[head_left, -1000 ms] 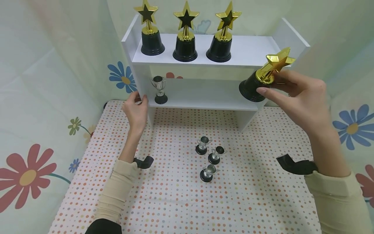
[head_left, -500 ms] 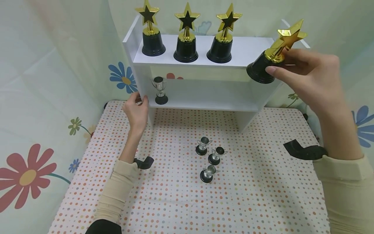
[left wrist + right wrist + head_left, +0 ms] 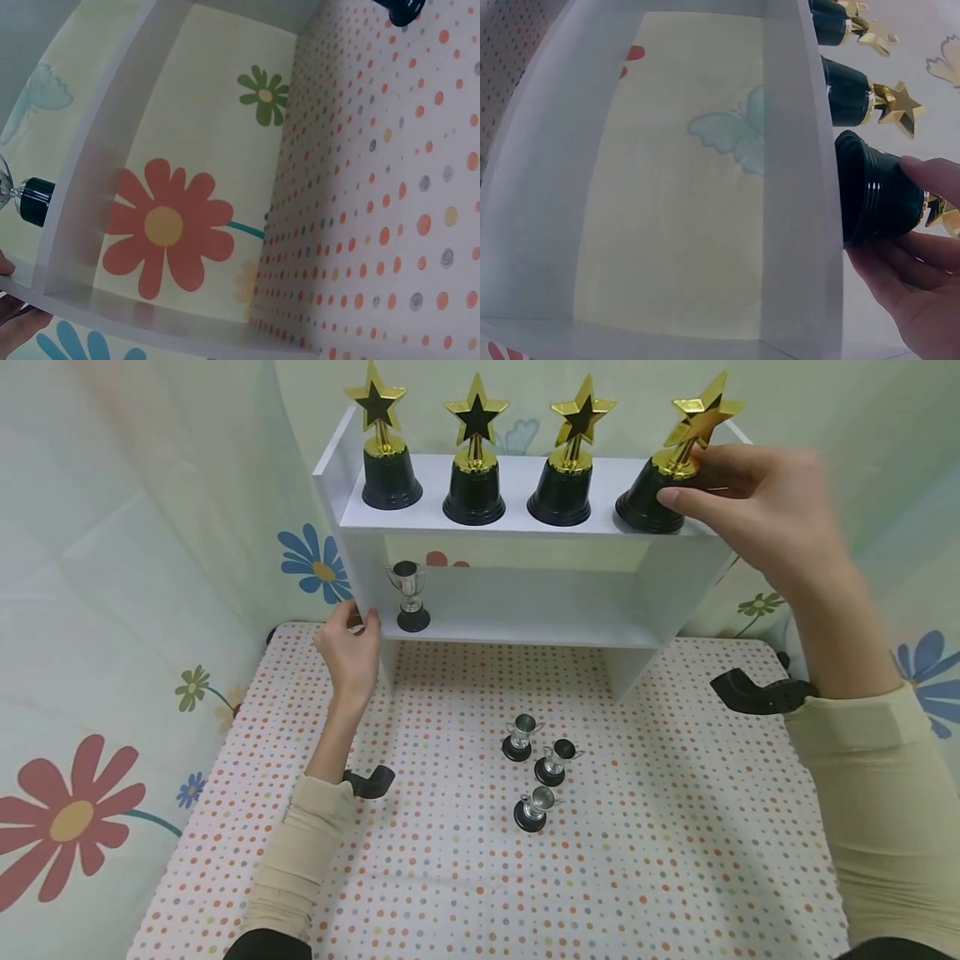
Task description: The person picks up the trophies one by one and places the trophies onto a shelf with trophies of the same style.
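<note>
Right hand [image 3: 772, 518] pinches a star trophy [image 3: 672, 464] by its black base, tilted, at the right end of the upper shelf [image 3: 517, 485]; can't tell from here whether it touches. Three more trophies [image 3: 475, 485] stand to its left. Left hand [image 3: 348, 647] pinches the left side panel [image 3: 367, 560], near a silver cup [image 3: 409, 597]. Three small cups [image 3: 553, 762] on the dotted tabletop [image 3: 450, 877].

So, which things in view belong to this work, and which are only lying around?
Likely part of the work:
star trophy, held by the right hand
three standing star trophies
white shelf, gripped by the left hand
small silver cups: one shelved, three below

Probably just surroundings:
dotted cloth
flower-printed backdrop
black wrist pieces
</note>
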A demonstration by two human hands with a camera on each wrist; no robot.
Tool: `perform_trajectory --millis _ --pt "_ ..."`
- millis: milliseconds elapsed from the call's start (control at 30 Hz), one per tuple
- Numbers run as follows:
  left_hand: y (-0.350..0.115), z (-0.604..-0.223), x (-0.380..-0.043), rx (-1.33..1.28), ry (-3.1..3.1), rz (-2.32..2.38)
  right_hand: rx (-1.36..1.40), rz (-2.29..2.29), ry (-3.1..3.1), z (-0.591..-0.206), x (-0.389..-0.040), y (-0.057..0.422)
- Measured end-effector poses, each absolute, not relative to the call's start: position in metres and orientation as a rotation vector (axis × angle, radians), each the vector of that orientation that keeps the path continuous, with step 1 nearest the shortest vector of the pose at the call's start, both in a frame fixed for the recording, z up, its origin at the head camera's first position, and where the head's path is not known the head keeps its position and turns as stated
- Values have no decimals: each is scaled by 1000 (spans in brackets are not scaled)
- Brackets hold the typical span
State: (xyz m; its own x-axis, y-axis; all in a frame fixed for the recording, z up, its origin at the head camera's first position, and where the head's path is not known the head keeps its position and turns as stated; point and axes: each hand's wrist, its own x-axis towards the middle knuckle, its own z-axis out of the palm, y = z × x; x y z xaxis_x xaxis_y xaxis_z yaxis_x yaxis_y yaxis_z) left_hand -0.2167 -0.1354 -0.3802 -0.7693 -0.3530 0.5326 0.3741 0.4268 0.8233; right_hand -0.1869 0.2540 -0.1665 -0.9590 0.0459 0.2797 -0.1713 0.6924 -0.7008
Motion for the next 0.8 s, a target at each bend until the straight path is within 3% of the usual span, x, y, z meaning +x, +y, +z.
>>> perform_trajectory --millis 500,800 --pt "-137 -380 -213 -16 -2009 -1377 42 1125 -2699 -169 -205 253" --pt "-136 -379 -214 -16 -2003 -1352 184 1237 -2530 -178 -201 256"
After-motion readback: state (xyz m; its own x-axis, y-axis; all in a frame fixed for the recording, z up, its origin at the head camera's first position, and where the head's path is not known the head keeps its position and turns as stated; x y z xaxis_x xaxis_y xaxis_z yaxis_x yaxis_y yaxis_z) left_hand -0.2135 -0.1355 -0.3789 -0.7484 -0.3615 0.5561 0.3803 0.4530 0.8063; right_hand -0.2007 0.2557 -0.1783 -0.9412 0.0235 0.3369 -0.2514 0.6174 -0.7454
